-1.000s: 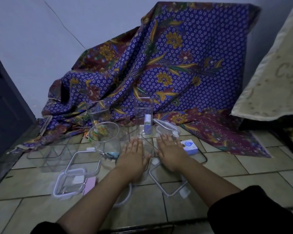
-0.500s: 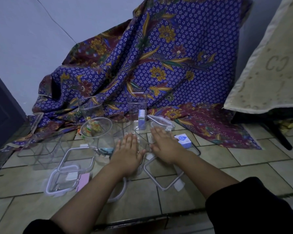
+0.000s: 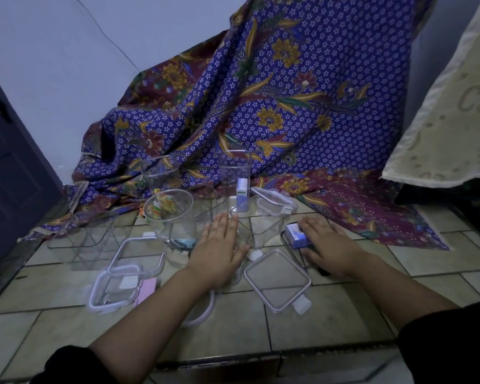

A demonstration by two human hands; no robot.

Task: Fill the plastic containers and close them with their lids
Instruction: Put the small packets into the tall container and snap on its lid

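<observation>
- Plastic containers (image 3: 169, 217), clear and lidless, stand in a cluster on the tiled floor (image 3: 330, 322), toward its far side where the batik cloth (image 3: 275, 106) spills down.
- A round container is on the left of the cluster. A tall square container (image 3: 234, 170) stands behind at the cloth's edge, with a small upright box (image 3: 241, 196) at its base.
- Another container (image 3: 269, 225) in the middle has a lid (image 3: 273, 196) lying tilted across its top.
- A square lid (image 3: 277, 278) lies flat on the floor between the two forearms. More lids (image 3: 133, 253) lie to the left, beside a pink slab (image 3: 146, 291).
- The left hand (image 3: 221, 248) lies palm down just right of the round container, fingers straight and pressed together.
- The right hand (image 3: 329, 245) is palm down at the cluster's right side, fingers close together, touching a blue-and-white box (image 3: 295, 235). I cannot tell whether thumb and fingers pinch it.
</observation>
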